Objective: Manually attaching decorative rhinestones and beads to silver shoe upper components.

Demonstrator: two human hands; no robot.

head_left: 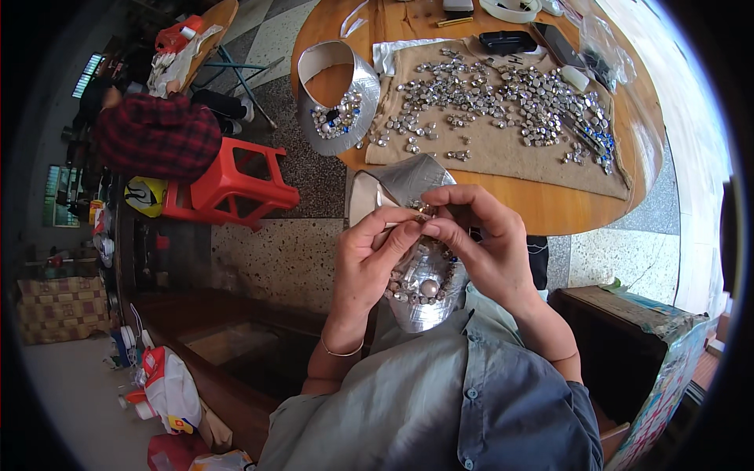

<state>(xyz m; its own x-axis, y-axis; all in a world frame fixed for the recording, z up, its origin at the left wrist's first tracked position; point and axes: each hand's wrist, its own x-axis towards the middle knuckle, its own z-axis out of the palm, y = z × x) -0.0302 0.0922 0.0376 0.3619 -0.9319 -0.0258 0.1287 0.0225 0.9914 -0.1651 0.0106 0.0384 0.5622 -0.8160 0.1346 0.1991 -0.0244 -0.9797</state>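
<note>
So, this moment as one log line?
left fingers, right fingers: tips close together; grip: unclear; beneath: curved silver gem-studded piece; beyond: loose clear gems on tan cloth

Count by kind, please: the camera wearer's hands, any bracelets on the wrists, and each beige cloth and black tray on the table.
Left hand and right hand: 2
Bracelet: 1
Beige cloth: 1
Black tray: 1
Total: 5

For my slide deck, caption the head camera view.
Left hand and right hand meet over a silver, gem-studded piece, at a table with loose gems.
</note>
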